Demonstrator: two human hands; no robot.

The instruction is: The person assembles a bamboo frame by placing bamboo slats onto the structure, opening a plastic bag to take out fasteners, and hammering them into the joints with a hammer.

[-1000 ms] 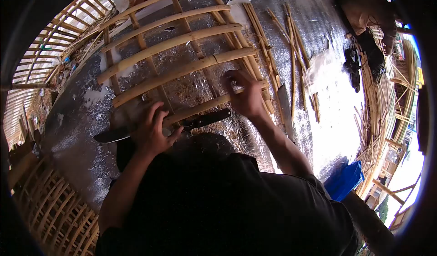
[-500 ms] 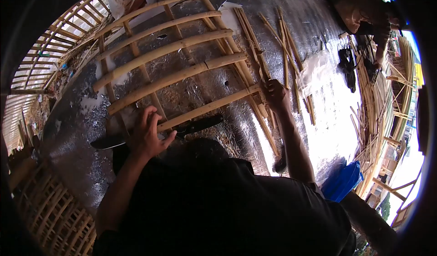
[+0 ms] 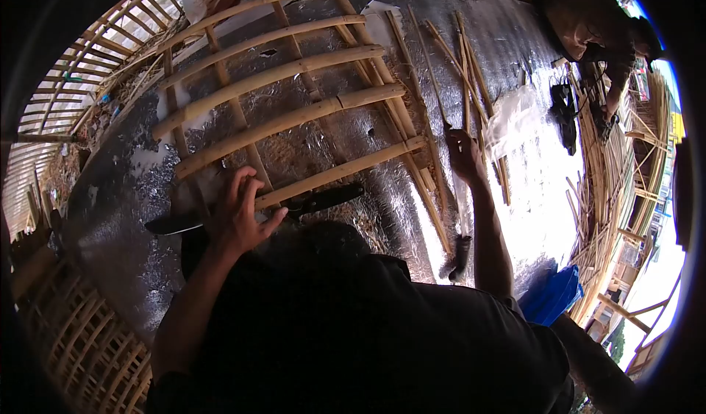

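Observation:
My left hand [image 3: 241, 212] is around the left end of the lowest bamboo slat [image 3: 338, 173], thumb and fingers on either side of it. This slat lies across a frame of crossed bamboo pieces [image 3: 294, 112]. Beneath the hand lies a large knife, its dark handle [image 3: 331, 198] showing on the right and its blade [image 3: 173, 225] on the left. To the right of the frame, my right hand [image 3: 465, 156] has its fingers closed on the lower end of a thin bamboo strip [image 3: 430, 72]. A dark-handled tool [image 3: 460, 258] lies beside my right forearm.
Loose strips [image 3: 471, 76] and clear plastic [image 3: 512, 123] lie on the silvery surface [image 3: 537, 215]. Another person [image 3: 588, 28] reaches in at the upper right, near a black item [image 3: 564, 116]. A blue bag [image 3: 551, 296] is at the lower right. Woven bamboo [image 3: 88, 340] stands lower left.
My right hand has moved right, from the right end of the lowest slat to the loose strips, and has taken hold of one. My left hand stays at the slat's left end.

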